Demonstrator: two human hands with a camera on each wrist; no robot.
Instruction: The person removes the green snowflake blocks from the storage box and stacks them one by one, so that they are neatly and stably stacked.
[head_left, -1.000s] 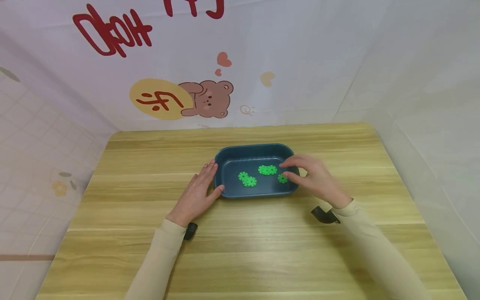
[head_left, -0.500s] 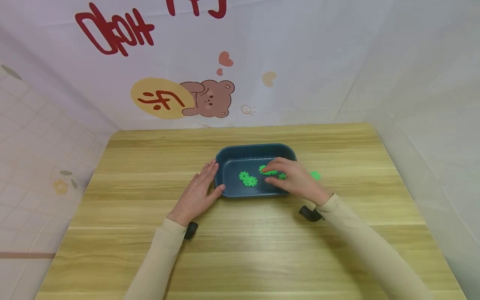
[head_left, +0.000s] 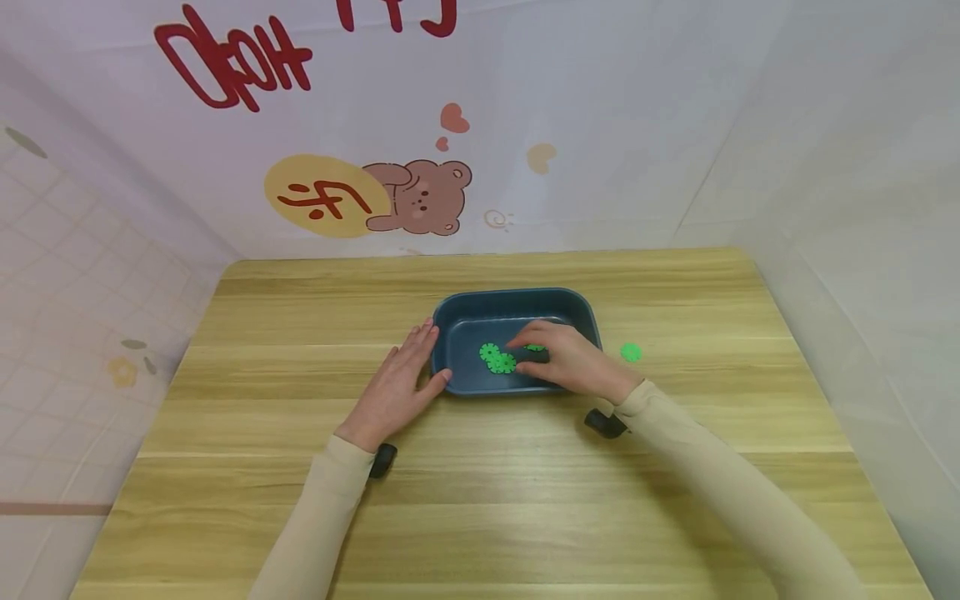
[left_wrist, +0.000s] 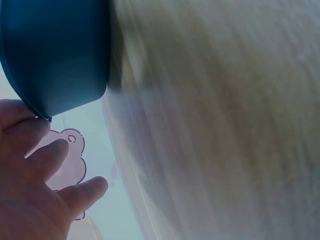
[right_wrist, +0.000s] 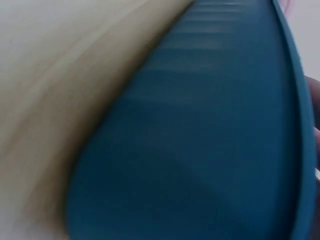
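Observation:
A dark blue tray (head_left: 517, 303) sits on the table with green notched plastic discs inside it. My left hand (head_left: 392, 392) rests against the tray's left end, fingers straight at the rim; the left wrist view shows its fingertips (left_wrist: 47, 127) at the rim. Over the tray's right half is my right hand (head_left: 576, 360), thumb and forefinger apart on either side of a cluster of overlapping green discs (head_left: 501, 363). Another green disc (head_left: 535, 347) shows partly from behind that hand. In the right wrist view the tray's outer wall (right_wrist: 190, 130) hides most of the hand.
One more green disc (head_left: 631, 352) lies on the wooden table (head_left: 495, 492) just right of the tray. Behind the table hangs a white cloth (head_left: 615, 108) printed with a bear. Black wrist-camera mounts (head_left: 604, 423) stick out under both wrists.
My right hand has moved left from the tray's right end toward the left disc cluster. The disc on the table right of the tray has come into sight. My left hand stays in place.

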